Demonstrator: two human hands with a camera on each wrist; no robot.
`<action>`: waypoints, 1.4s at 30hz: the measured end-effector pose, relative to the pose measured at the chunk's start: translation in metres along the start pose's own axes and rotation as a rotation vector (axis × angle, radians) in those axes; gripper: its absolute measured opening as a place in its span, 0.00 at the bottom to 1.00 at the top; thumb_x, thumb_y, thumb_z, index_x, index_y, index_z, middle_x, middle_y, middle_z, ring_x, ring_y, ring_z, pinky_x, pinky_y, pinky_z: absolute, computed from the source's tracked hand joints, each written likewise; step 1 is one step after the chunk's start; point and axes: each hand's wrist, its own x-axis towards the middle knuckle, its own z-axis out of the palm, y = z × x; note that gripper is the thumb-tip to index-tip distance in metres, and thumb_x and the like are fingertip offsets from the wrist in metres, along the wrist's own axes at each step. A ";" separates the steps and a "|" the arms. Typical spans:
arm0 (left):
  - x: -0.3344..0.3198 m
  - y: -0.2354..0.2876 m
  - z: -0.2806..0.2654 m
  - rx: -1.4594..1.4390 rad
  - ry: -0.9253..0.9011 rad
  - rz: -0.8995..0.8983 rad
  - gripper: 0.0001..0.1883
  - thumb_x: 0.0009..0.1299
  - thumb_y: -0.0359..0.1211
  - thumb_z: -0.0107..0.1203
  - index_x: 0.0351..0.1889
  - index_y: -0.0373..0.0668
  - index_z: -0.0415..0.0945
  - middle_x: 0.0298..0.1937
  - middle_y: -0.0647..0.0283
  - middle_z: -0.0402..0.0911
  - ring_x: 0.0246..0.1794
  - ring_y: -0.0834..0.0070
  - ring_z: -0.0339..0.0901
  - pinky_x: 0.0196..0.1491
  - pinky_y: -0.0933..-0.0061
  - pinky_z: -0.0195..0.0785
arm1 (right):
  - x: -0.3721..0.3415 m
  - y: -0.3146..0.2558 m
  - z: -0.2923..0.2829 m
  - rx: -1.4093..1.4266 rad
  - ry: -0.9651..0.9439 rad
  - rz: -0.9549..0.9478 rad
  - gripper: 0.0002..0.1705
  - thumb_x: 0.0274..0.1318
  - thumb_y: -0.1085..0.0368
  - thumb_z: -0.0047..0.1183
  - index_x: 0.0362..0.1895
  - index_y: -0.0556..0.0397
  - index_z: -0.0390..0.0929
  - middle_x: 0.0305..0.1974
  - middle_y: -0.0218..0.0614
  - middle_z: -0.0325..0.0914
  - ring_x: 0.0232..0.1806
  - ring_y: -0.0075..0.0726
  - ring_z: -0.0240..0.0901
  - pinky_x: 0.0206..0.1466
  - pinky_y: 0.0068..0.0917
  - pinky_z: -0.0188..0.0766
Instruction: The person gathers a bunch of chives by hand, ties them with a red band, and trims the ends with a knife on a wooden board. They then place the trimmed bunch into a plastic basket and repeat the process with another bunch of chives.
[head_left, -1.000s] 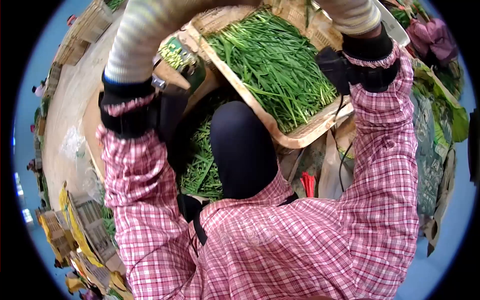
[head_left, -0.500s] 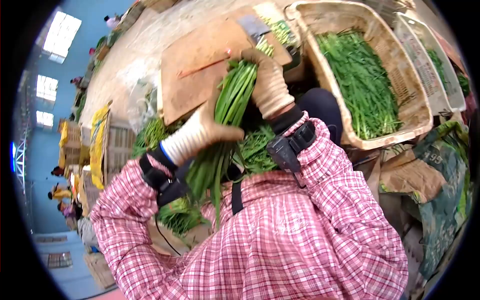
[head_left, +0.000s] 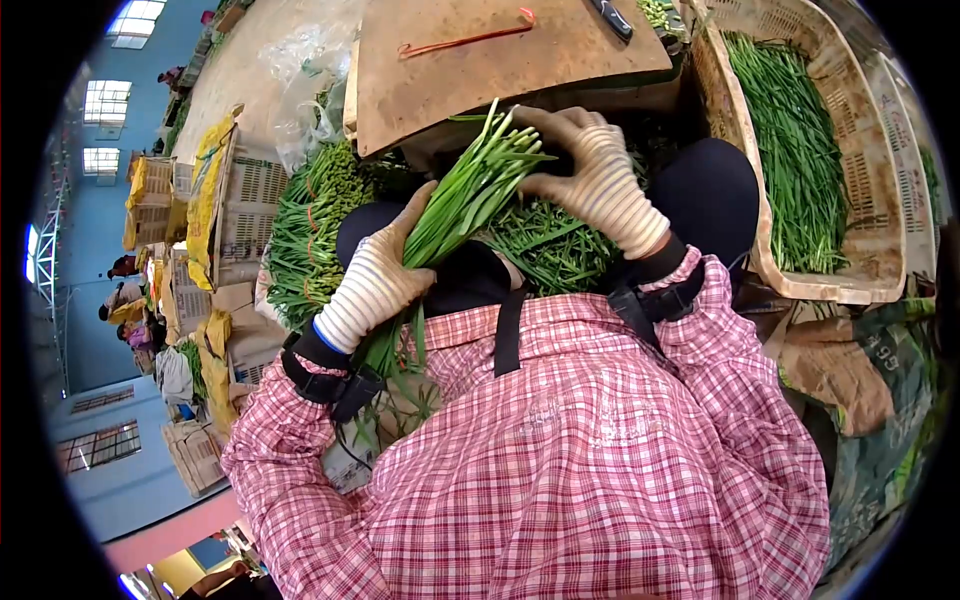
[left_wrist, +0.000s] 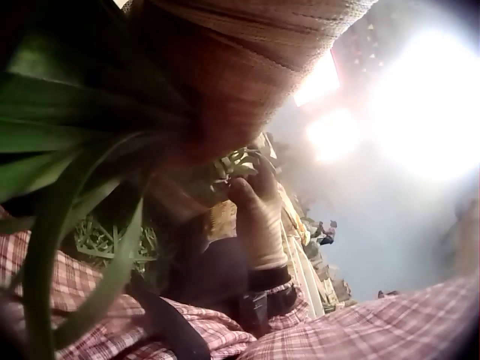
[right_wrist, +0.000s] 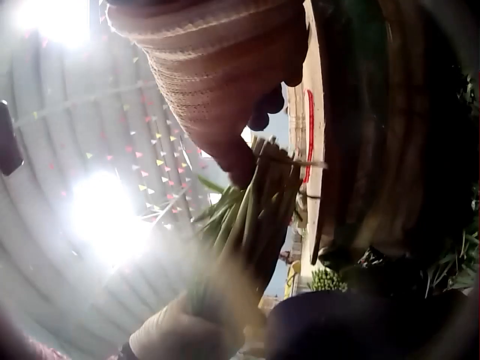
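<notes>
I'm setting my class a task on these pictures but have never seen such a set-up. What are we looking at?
There is no robot here, just a person working by hand. The wide, round view is taken from the head, looking forward and down; the other two are taken from the left and right wrists. The gloved left hand grips a bundle of long green stalks; the gloved right hand, thumb and fingers apart, is at the bundle's pale ends. On the brown board beyond lie a red strip and a dark tool, partly out of frame. At the right, a crate holds more greens.
</notes>
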 end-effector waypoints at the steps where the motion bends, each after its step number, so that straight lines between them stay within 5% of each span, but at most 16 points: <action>1: 0.004 -0.004 -0.002 0.067 0.000 0.035 0.47 0.49 0.17 0.49 0.73 0.43 0.51 0.58 0.57 0.75 0.47 0.84 0.69 0.50 0.82 0.65 | 0.001 -0.004 0.001 0.044 -0.032 -0.107 0.31 0.37 0.53 0.67 0.53 0.29 0.77 0.43 0.35 0.76 0.47 0.42 0.70 0.55 0.43 0.59; 4: 0.008 -0.006 0.001 0.101 0.018 0.153 0.46 0.49 0.17 0.47 0.72 0.45 0.53 0.58 0.52 0.75 0.52 0.84 0.70 0.52 0.79 0.65 | 0.003 0.009 0.016 0.304 0.003 -0.323 0.16 0.48 0.59 0.61 0.44 0.43 0.81 0.33 0.37 0.78 0.38 0.38 0.74 0.45 0.33 0.67; 6: 0.000 0.008 -0.004 0.320 -0.013 0.101 0.46 0.49 0.16 0.47 0.72 0.45 0.54 0.58 0.52 0.75 0.53 0.82 0.71 0.54 0.78 0.65 | 0.000 0.015 0.019 0.966 0.301 0.128 0.05 0.56 0.69 0.55 0.32 0.54 0.82 0.31 0.33 0.80 0.30 0.26 0.73 0.35 0.25 0.70; 10: -0.005 -0.004 -0.014 0.107 -0.046 -0.009 0.46 0.49 0.12 0.46 0.72 0.40 0.51 0.64 0.56 0.69 0.60 0.81 0.65 0.61 0.80 0.58 | -0.007 0.054 -0.025 0.765 0.412 0.397 0.05 0.57 0.69 0.54 0.33 0.54 0.82 0.30 0.33 0.79 0.32 0.25 0.73 0.42 0.22 0.71; 13: 0.000 -0.005 -0.012 0.138 -0.071 -0.042 0.45 0.50 0.13 0.45 0.72 0.40 0.51 0.63 0.57 0.70 0.60 0.82 0.65 0.62 0.81 0.58 | -0.011 0.007 0.000 0.302 0.048 -0.084 0.16 0.42 0.68 0.64 0.40 0.45 0.81 0.28 0.36 0.72 0.33 0.40 0.73 0.39 0.32 0.73; 16: 0.005 0.001 -0.006 0.265 -0.098 -0.044 0.46 0.49 0.14 0.45 0.72 0.41 0.52 0.63 0.56 0.71 0.59 0.81 0.67 0.61 0.80 0.59 | -0.011 -0.001 0.024 0.200 0.073 -0.391 0.18 0.39 0.68 0.64 0.40 0.44 0.81 0.32 0.39 0.75 0.32 0.43 0.73 0.38 0.36 0.72; 17: 0.002 -0.002 -0.006 0.361 -0.057 0.011 0.45 0.49 0.16 0.47 0.71 0.46 0.55 0.57 0.52 0.75 0.53 0.71 0.73 0.54 0.75 0.65 | -0.012 0.003 0.030 0.421 0.168 -0.253 0.15 0.44 0.67 0.63 0.41 0.48 0.80 0.34 0.36 0.77 0.33 0.36 0.73 0.36 0.32 0.71; 18: 0.000 -0.005 -0.008 0.458 -0.011 0.065 0.44 0.50 0.18 0.48 0.71 0.52 0.57 0.50 0.47 0.78 0.47 0.60 0.80 0.47 0.70 0.70 | -0.021 0.007 0.027 0.920 0.158 0.288 0.09 0.52 0.67 0.60 0.38 0.53 0.79 0.34 0.32 0.79 0.31 0.27 0.73 0.34 0.26 0.70; 19: -0.003 -0.008 -0.010 0.423 0.038 0.140 0.45 0.51 0.18 0.49 0.71 0.56 0.56 0.48 0.46 0.78 0.46 0.49 0.77 0.44 0.64 0.72 | -0.019 0.020 0.012 0.910 0.228 0.404 0.08 0.54 0.67 0.58 0.39 0.54 0.79 0.33 0.32 0.79 0.30 0.25 0.72 0.34 0.24 0.70; 22: -0.010 0.000 -0.017 0.682 0.126 0.033 0.47 0.52 0.17 0.50 0.71 0.62 0.54 0.45 0.48 0.80 0.44 0.50 0.77 0.42 0.62 0.72 | -0.013 0.060 -0.022 0.566 0.302 0.648 0.08 0.57 0.68 0.55 0.40 0.56 0.79 0.30 0.33 0.79 0.25 0.23 0.72 0.35 0.22 0.72; 24: -0.009 0.000 -0.015 0.700 0.170 0.102 0.48 0.52 0.17 0.51 0.71 0.65 0.53 0.44 0.50 0.79 0.41 0.51 0.78 0.41 0.60 0.71 | -0.014 0.054 -0.013 0.170 0.115 0.204 0.16 0.47 0.67 0.62 0.42 0.57 0.79 0.34 0.38 0.78 0.39 0.29 0.74 0.45 0.26 0.72; 26: -0.007 0.013 -0.010 0.809 0.156 0.100 0.46 0.51 0.14 0.52 0.69 0.60 0.59 0.54 0.52 0.76 0.51 0.57 0.77 0.50 0.67 0.72 | -0.011 0.019 0.006 0.089 0.103 0.084 0.20 0.42 0.66 0.64 0.42 0.58 0.79 0.37 0.40 0.77 0.46 0.30 0.72 0.49 0.27 0.71; 29: -0.003 0.017 -0.004 0.920 0.167 0.206 0.45 0.52 0.15 0.52 0.68 0.64 0.59 0.51 0.53 0.77 0.44 0.53 0.77 0.42 0.62 0.73 | -0.005 0.017 0.024 0.809 -0.055 0.426 0.18 0.42 0.67 0.64 0.40 0.59 0.79 0.34 0.37 0.81 0.36 0.30 0.76 0.44 0.26 0.73; 33: -0.009 0.004 -0.014 1.010 0.203 0.262 0.43 0.54 0.15 0.50 0.67 0.64 0.61 0.51 0.53 0.77 0.42 0.52 0.78 0.41 0.61 0.73 | -0.012 0.069 0.007 0.572 0.205 0.591 0.06 0.45 0.72 0.60 0.31 0.58 0.82 0.29 0.33 0.82 0.29 0.23 0.75 0.38 0.23 0.73; 37: -0.005 0.001 -0.009 1.129 0.241 0.318 0.39 0.56 0.18 0.50 0.65 0.66 0.63 0.51 0.50 0.76 0.43 0.51 0.78 0.41 0.60 0.73 | -0.001 0.025 -0.005 0.439 -0.187 0.282 0.18 0.48 0.56 0.60 0.34 0.60 0.83 0.43 0.49 0.78 0.53 0.40 0.71 0.56 0.30 0.66; 42: 0.006 0.003 -0.004 1.197 0.244 0.421 0.36 0.59 0.21 0.49 0.65 0.68 0.64 0.53 0.47 0.76 0.41 0.52 0.79 0.38 0.60 0.74 | -0.011 0.030 0.021 0.929 -0.396 0.600 0.16 0.46 0.60 0.60 0.34 0.61 0.82 0.32 0.35 0.82 0.33 0.29 0.76 0.44 0.24 0.70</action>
